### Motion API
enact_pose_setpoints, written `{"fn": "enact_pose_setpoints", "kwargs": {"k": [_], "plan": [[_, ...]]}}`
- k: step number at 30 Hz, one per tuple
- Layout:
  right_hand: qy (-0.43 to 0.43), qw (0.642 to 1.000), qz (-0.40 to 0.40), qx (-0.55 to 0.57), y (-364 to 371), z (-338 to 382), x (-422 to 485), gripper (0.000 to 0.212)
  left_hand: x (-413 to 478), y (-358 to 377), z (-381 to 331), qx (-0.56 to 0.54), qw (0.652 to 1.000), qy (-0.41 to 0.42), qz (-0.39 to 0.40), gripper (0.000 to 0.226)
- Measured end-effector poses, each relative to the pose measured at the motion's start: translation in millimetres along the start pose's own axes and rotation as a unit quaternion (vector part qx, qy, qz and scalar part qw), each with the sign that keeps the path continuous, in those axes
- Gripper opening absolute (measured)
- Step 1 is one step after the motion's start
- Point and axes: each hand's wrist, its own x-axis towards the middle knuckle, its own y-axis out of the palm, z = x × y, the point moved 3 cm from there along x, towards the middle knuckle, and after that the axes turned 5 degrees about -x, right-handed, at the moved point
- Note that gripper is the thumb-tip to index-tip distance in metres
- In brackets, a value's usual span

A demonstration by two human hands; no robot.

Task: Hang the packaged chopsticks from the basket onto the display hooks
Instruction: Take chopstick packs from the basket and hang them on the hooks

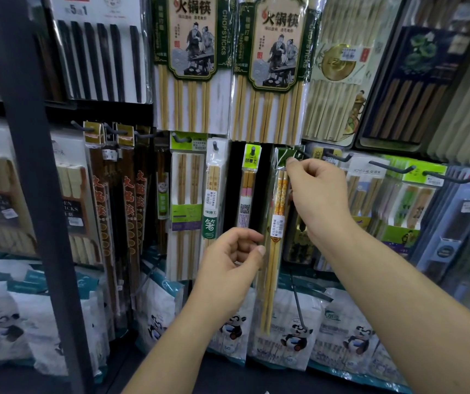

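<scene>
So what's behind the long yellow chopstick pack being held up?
Dark backboard behind its upper part, panda-printed bags behind its lower end. The pack and the right hand cover anything else there.

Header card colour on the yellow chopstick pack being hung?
The header card is dark green with white lines; right hand pinches it. Head view.
</scene>
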Motion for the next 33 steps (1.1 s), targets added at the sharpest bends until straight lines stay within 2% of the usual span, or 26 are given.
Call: {"fn": "enact_pose_setpoints", "kwargs": {"k": [5, 11, 15, 19, 21, 23, 26, 28, 32, 33], "plan": [[-0.007, 1.0, -0.001, -0.004, 0, 3, 0, 0.043, 0, 1, -2, 0.003, 1.0, 0.001, 0.006, 0.036], [-0.016, 1.0, 0.014, -0.015, 0, 4, 0, 0.044, 0, 5, -1, 0.009, 1.0, 0.001, 0.012, 0.017], [-0.018, 0.999, 0.018, -0.022, -1, 4, 0, 0.044, 2, 2, 7, 0.037, 0.999, -0.009, 0.0, 0.024], [-0.03, 0.998, 0.023, -0.046, -1, -1, 1, 0.042, 4, 0, 10, 0.051, 0.998, -0.014, -0.013, 0.018], [-0.04, 0.997, 0.022, -0.065, -2, -6, 0, 0.041, 1, 0, 9, 0.089, 0.996, -0.01, -0.012, 0.018], [-0.043, 0.996, 0.02, -0.075, -4, -13, -2, 0.039, -4, 0, 3, 0.189, 0.982, 0.016, -0.014, 0.016], [-0.04, 0.996, 0.026, -0.073, -8, -24, -7, 0.036, -6, 7, -15, 0.305, 0.949, 0.082, -0.003, 0.037], [-0.033, 0.997, 0.028, -0.065, -12, -32, -12, 0.033, -2, 13, -25, 0.294, 0.951, 0.092, 0.0, 0.047], [-0.034, 0.995, 0.076, -0.06, -10, -42, -21, 0.013, 22, 32, -34, 0.169, 0.984, 0.045, 0.012, 0.059], [-0.034, 0.992, 0.105, -0.06, -8, -45, -23, 0.02, 30, 37, -34, 0.151, 0.988, 0.03, 0.01, 0.063]]}}
